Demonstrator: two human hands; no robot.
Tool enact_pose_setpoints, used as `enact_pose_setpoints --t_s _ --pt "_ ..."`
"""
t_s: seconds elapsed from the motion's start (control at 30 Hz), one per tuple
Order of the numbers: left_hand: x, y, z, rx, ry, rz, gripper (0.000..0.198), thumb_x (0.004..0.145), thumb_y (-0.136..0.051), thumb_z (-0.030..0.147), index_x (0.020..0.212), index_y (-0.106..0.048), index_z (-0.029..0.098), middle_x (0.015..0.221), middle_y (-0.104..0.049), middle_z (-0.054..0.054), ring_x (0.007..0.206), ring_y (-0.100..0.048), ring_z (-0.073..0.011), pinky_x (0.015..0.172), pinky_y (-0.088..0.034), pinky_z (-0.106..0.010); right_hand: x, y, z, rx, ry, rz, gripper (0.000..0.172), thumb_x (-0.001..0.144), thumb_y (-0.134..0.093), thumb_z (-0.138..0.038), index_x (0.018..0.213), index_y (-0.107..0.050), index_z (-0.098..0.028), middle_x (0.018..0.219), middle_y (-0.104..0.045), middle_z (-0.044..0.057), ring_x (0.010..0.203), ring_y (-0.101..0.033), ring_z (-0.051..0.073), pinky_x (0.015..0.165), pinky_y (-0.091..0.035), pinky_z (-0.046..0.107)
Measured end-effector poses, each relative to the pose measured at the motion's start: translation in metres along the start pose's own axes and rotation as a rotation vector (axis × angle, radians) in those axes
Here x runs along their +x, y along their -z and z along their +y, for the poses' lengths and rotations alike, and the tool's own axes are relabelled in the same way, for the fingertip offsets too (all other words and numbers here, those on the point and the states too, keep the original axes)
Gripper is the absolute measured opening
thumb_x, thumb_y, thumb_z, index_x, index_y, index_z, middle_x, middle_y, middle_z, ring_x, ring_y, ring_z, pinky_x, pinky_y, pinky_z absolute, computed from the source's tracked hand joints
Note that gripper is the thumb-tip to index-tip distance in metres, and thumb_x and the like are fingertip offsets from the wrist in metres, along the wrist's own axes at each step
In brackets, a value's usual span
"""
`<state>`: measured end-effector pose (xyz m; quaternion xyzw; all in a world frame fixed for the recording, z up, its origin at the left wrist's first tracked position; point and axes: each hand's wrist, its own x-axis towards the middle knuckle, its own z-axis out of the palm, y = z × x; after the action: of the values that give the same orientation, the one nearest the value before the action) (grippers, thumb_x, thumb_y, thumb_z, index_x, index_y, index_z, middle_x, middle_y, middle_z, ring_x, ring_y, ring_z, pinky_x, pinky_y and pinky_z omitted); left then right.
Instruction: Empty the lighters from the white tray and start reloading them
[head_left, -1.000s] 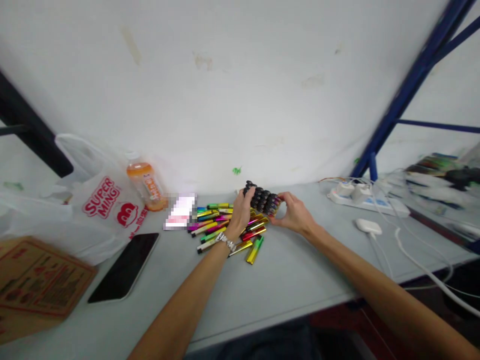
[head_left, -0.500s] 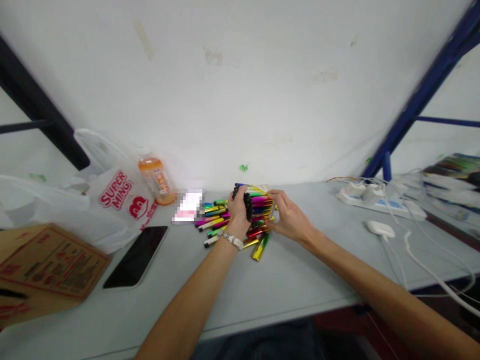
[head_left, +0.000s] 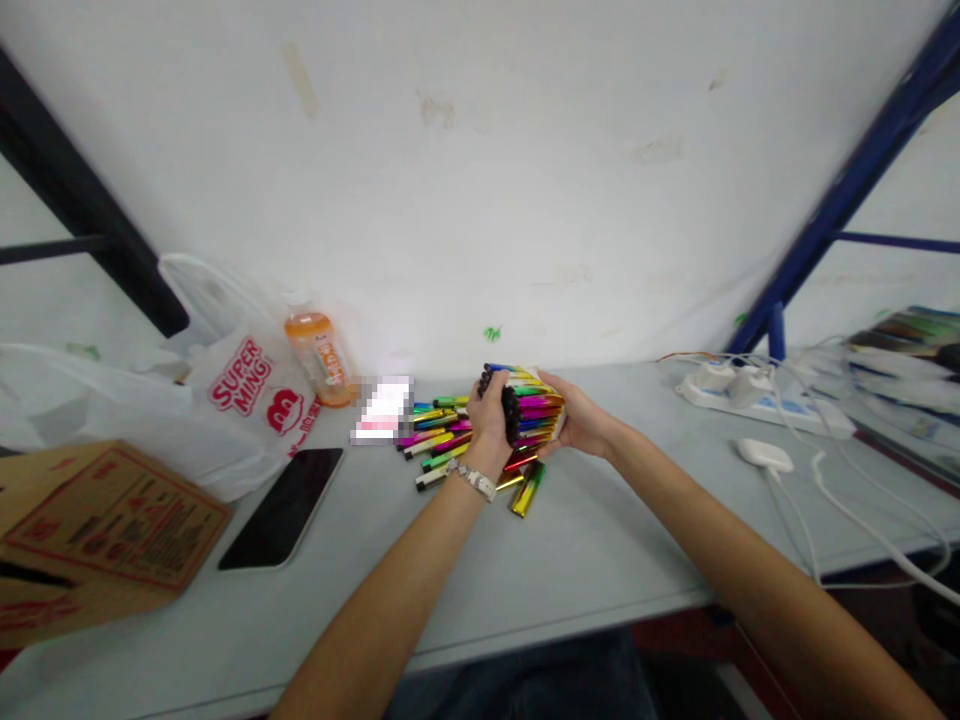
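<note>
Clasped a pen bundle (head_left: 537, 408) between both hands, left hand (head_left: 489, 410) curled round near its black ends, right hand (head_left: 586, 420) cupped against the opposite ends, loose pens (head_left: 429, 441) just beside.

Part of the bundle of shiny tubes (head_left: 538, 408) is hidden by the left grip (head_left: 491, 412); the right grip (head_left: 585, 420) has fingers partly lost behind it. Left of the bundle, a flat rectangle (head_left: 382, 408) is pixelated beyond reading; farther left, a cardboard box (head_left: 127, 530) is cut off. Far right of the bundle, piled items (head_left: 904, 350) blur, also cut off.
</note>
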<state>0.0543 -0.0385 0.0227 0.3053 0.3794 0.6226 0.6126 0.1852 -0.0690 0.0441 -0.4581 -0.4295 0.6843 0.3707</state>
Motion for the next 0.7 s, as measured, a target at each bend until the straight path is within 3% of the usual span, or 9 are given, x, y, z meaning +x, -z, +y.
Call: enact_pose_setpoints --t_s 0.13,0.37,0.57,0.7 --pt "-0.002 -0.016 -0.014 -0.118 0.016 0.019 0.044 0.061 -0.077 0.043 0.095 -0.064 0.017 0.071 -0.066 0.002 0.059 -0.063 -0.0138 0.064 -0.054 -0.030 -0.004 0.015 0.004 0.154 -0.066 -0.016 0.032 0.093 -0.051 -0.043 0.107 -0.064 -0.017 0.090 -0.075 0.008 0.074 -0.070 0.021 0.059 -0.062 0.036" --pt "0.005 -0.047 -0.048 -0.079 0.035 -0.094 0.038 0.063 -0.077 0.038 0.092 -0.064 0.017 0.079 -0.069 0.000 0.068 -0.066 -0.0153 0.069 -0.054 -0.030 -0.024 0.045 0.015 0.315 -0.011 0.163 0.026 0.092 -0.054 -0.038 0.101 -0.065 -0.017 0.080 -0.074 0.006 0.070 -0.070 0.021 0.062 -0.061 0.037" --pt "0.008 -0.050 -0.071 0.201 -0.229 -0.003 0.034 0.075 -0.068 0.038 0.102 -0.062 0.019 0.101 -0.069 -0.004 0.094 -0.066 -0.0186 0.088 -0.051 -0.032 -0.033 0.054 0.021 0.277 0.033 0.242 0.026 0.090 -0.055 -0.038 0.103 -0.067 -0.017 0.086 -0.075 0.006 0.072 -0.070 0.020 0.062 -0.060 0.035" --pt "0.009 -0.046 -0.072 0.404 -0.262 -0.075 0.021 0.086 -0.051 0.038 0.091 -0.061 0.020 0.091 -0.068 -0.003 0.091 -0.065 -0.0196 0.086 -0.052 -0.032 -0.031 0.054 0.027 0.151 0.092 0.308 0.031 0.088 -0.058 -0.040 0.108 -0.066 -0.019 0.096 -0.075 0.008 0.076 -0.070 0.021 0.063 -0.061 0.037"
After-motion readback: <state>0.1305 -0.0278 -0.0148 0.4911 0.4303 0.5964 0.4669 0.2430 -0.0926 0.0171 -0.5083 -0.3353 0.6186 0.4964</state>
